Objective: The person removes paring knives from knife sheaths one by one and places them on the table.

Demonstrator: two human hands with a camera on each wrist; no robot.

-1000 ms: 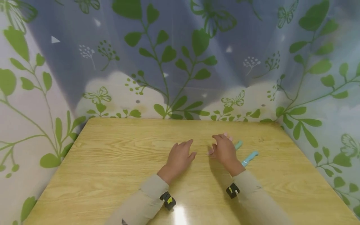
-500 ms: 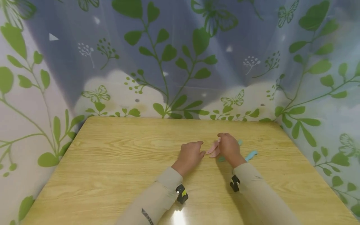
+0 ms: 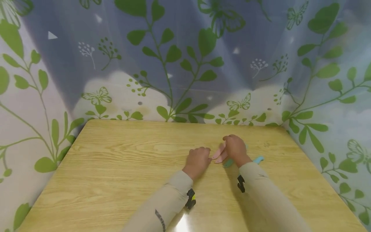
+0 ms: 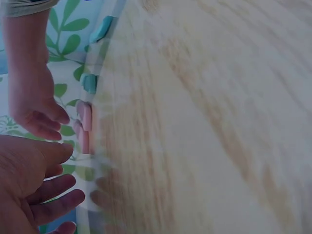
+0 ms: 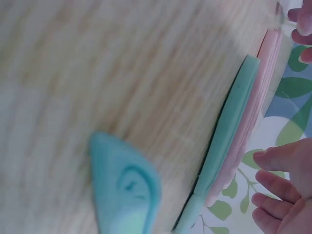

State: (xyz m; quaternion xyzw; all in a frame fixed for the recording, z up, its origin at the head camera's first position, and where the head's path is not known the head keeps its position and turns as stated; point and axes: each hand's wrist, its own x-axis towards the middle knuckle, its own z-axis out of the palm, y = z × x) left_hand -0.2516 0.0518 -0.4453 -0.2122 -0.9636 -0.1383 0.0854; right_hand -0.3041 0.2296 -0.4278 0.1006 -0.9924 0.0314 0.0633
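Note:
Two slim pink pieces (image 3: 219, 151), shaped like small covered knives, lie side by side on the table between my hands. My left hand (image 3: 197, 163) is at their near left end, its fingers loosely bent and holding nothing; whether it touches them I cannot tell. Over their far end is my right hand (image 3: 236, 149), fingers relaxed and apart from the pieces in the right wrist view. A green knife-shaped piece (image 5: 226, 122) lies alongside the pink ones, partly hidden under the right hand in the head view. Farther right is a blue one (image 5: 124, 190), partly covered by the right wrist.
The wooden table (image 3: 130, 167) runs back to a curtain (image 3: 185, 64) printed with leaves and butterflies, which also hangs on both sides. Black wrist cameras (image 3: 190, 199) sit on both beige sleeves. Light glares off the front of the table.
My left hand has moved right, up to the pink pieces. The right hand has shifted slightly right, uncovering more of the pink and green pieces and covering more of the blue one.

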